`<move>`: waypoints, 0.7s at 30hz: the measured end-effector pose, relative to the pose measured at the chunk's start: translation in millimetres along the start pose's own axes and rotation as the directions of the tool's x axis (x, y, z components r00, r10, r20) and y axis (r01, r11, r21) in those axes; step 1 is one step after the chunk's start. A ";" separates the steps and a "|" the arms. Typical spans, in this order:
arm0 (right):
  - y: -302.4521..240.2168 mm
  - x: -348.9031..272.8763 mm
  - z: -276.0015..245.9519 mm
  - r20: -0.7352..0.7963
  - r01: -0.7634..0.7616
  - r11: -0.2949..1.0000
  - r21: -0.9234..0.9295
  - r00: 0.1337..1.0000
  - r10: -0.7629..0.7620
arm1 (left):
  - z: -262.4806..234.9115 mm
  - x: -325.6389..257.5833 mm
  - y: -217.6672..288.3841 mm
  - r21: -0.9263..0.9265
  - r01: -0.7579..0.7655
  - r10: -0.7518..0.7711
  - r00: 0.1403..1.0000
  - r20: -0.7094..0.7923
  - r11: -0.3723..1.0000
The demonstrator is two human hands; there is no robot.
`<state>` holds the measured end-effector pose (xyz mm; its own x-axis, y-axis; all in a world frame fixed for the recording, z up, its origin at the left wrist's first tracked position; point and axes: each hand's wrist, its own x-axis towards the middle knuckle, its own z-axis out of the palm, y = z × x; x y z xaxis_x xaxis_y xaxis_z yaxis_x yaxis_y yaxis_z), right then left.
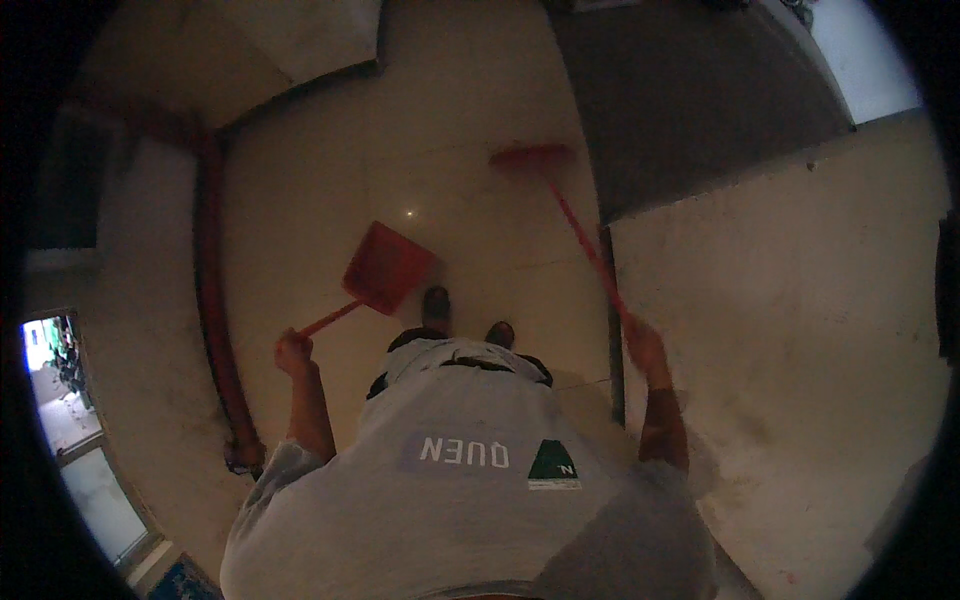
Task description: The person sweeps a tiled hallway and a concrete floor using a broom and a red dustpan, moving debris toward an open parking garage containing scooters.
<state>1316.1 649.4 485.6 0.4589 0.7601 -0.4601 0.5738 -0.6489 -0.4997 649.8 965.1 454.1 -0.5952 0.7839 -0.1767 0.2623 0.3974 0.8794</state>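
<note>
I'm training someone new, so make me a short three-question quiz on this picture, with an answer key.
1. Which hand holds the dustpan?
2. True or false: the right hand grips the broom.
3. Which is nearer the shoes? A: the broom head. B: the pan of the dustpan.

Key: 1. The left hand. 2. True. 3. B.

I find the dustpan (pixel 388 268) left, just ahead of the person's feet (pixel 436 305), its handle in the left hand (pixel 293 352). Broom (pixel 577 222) to the right — head farther forward, handle running back to the right hand (pixel 645 347).
</note>
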 end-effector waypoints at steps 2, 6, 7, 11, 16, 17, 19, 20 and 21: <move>-5.4 -54.6 23.4 0.160 -0.282 0.925 -0.256 0.931 0.328 | 7.9 4.3 -4.9 0.003 0.021 -0.021 0.999 0.033 1.000; 49.2 -173.8 115.0 0.033 -0.086 0.987 0.139 0.996 0.082 | 42.5 2.0 35.7 -0.269 0.239 -0.241 0.970 0.026 0.933; 32.9 -178.0 124.2 0.012 -0.065 0.987 0.150 0.998 0.064 | 46.4 8.7 35.2 -0.251 0.257 -0.267 0.964 -0.005 0.933; -41.3 -150.6 137.3 -0.006 0.025 1.000 -0.015 1.000 -0.025 | 21.5 67.0 -22.4 -0.009 -0.082 0.082 0.996 0.029 0.997; -101.9 -27.9 140.9 -0.028 -0.139 0.954 -0.266 0.990 0.136 | 68.7 60.3 26.0 0.814 -0.512 0.428 0.823 0.374 0.274; -104.0 -0.1 140.3 -0.016 -0.136 0.957 -0.258 0.991 0.136 | 65.8 73.6 14.8 0.710 -0.536 0.454 0.827 0.332 0.457; -174.6 39.7 99.8 0.132 -0.304 0.950 -0.069 0.941 0.310 | 52.1 103.4 -15.9 0.422 -0.412 0.378 0.911 0.166 0.808; -198.7 44.1 84.3 0.202 -0.409 0.912 0.012 0.895 0.398 | 56.5 107.2 -14.1 0.200 -0.292 0.282 0.956 0.077 0.935; -171.4 38.0 95.1 0.138 -0.376 0.923 0.083 0.922 0.363 | 85.5 83.7 23.2 -0.075 -0.035 0.039 0.998 0.048 0.997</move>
<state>1170.6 786.2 484.0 0.5378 0.4603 -0.7063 0.3007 -0.8874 -0.3494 671.0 1080.8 421.9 -0.5479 0.8204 -0.1635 0.2254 0.3330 0.9156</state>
